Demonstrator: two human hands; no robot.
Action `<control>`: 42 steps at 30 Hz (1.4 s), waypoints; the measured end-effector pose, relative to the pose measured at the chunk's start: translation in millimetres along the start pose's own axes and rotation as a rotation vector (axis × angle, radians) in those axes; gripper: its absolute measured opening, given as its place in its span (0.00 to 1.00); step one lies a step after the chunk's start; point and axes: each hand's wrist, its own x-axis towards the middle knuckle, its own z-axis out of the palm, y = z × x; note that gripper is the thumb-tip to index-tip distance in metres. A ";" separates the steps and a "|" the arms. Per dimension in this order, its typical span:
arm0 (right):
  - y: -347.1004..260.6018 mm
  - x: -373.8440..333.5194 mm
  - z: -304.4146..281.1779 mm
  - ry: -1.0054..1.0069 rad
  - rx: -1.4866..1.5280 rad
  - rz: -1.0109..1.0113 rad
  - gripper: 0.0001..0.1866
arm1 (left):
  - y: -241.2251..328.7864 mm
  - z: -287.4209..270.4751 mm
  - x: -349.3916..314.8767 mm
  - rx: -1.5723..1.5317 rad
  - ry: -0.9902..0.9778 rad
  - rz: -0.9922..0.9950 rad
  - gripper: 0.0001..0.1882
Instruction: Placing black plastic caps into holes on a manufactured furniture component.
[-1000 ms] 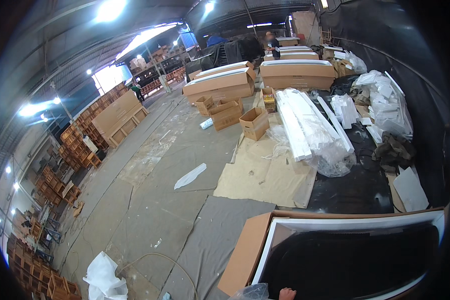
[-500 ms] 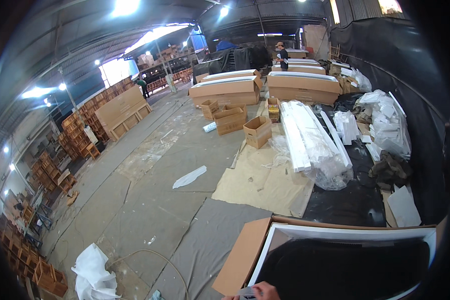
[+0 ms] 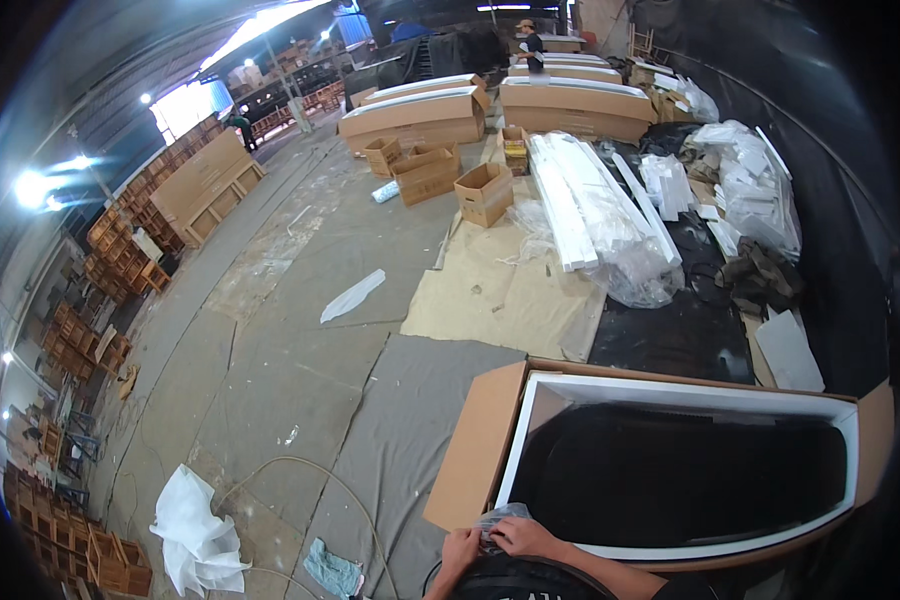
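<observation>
Both my hands are close together at the near left corner of a large open cardboard box (image 3: 475, 440). My left hand (image 3: 460, 549) and my right hand (image 3: 518, 537) have their fingers closed on a small clear plastic bag (image 3: 507, 512), which looks crumpled. What the bag contains, if anything, I cannot make out. White foam strips (image 3: 690, 394) line the box walls. Inside lies a large dark object (image 3: 680, 475) with a rounded outline. A brown flap (image 3: 478, 440) is folded outward at the box's left end.
On the floor at left are white foam sheeting (image 3: 198, 530), a pale blue cloth (image 3: 332, 570) and a hose (image 3: 360, 500). Smaller cartons (image 3: 485, 195) and plastic-wrapped white foam strips (image 3: 600, 210) stand ahead. Long cartons (image 3: 575, 108) line the back, where a person (image 3: 530, 45) stands.
My view has tilted downward, so the room sits higher in the picture. My hands and forearms now show more fully, with the plastic bag still between the fingers.
</observation>
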 end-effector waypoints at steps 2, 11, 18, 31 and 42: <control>9.6 2.8 9.0 -0.001 -0.056 0.006 0.15 | 5.5 -2.7 5.3 0.020 -0.002 0.034 0.24; 71.6 17.3 47.2 -0.081 0.187 0.247 0.19 | 17.0 -10.8 12.5 0.177 -0.186 0.196 0.26; 83.3 40.9 56.9 -0.441 -0.138 0.434 0.19 | 23.3 -10.9 18.7 0.322 -0.191 0.355 0.28; 125.3 74.5 129.8 -0.256 -0.335 0.780 0.21 | 19.5 -11.5 30.2 0.380 -0.259 0.361 0.24; 132.4 57.3 87.9 -0.269 -0.320 0.238 0.14 | 37.3 -1.6 39.8 0.393 -0.294 0.395 0.24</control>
